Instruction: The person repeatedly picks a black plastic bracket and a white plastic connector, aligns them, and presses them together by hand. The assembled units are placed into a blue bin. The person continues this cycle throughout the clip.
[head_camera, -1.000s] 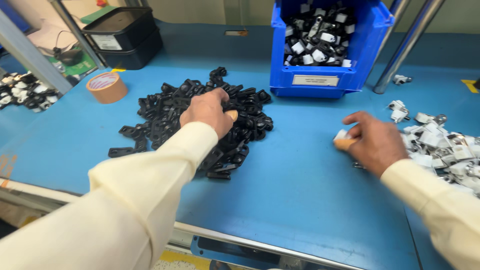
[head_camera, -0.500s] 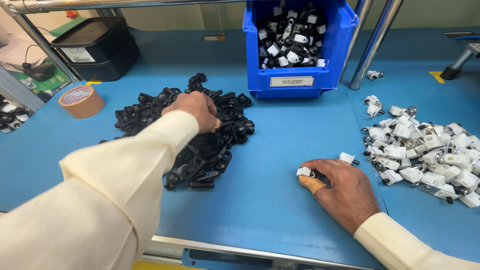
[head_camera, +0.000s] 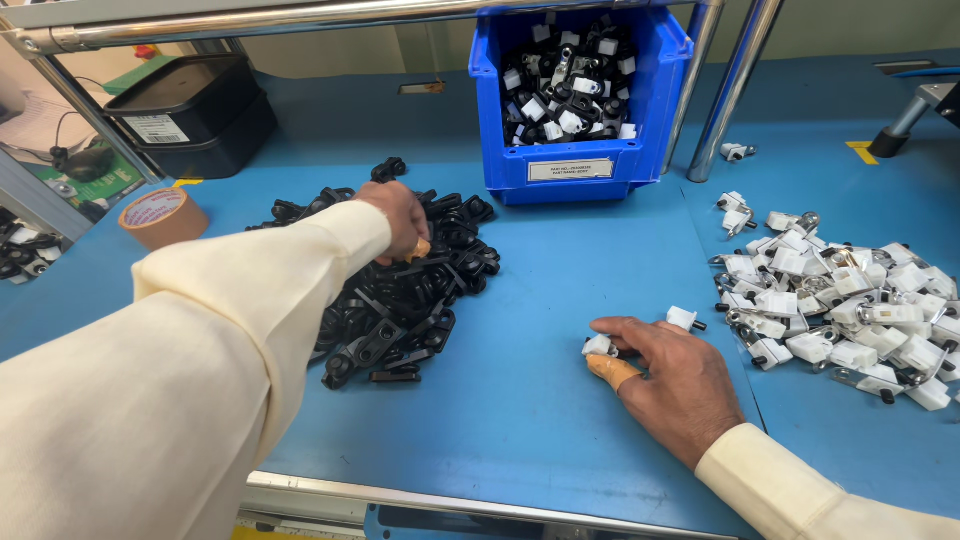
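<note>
My left hand (head_camera: 395, 215) lies on top of a heap of black plastic clips (head_camera: 400, 290) at the middle left of the blue table. Its fingers curl down into the heap, and what they hold is hidden. My right hand (head_camera: 670, 380) rests low on the table near the front edge. Its thumb, in an orange finger cover, and its fingertips pinch a small white part (head_camera: 598, 345). Another white part (head_camera: 683, 318) lies just beyond the fingers. A spread of white parts with metal pins (head_camera: 840, 310) lies to the right of that hand.
A blue bin (head_camera: 575, 170) of assembled black-and-white pieces stands at the back centre between two metal posts (head_camera: 728, 100). A tape roll (head_camera: 162, 217) and a black box (head_camera: 190, 115) sit at the back left. The table's metal front edge (head_camera: 450, 500) runs below.
My right hand has drawn back from the white pile toward the table's middle front with a white part. My left hand has stayed on the black heap.
</note>
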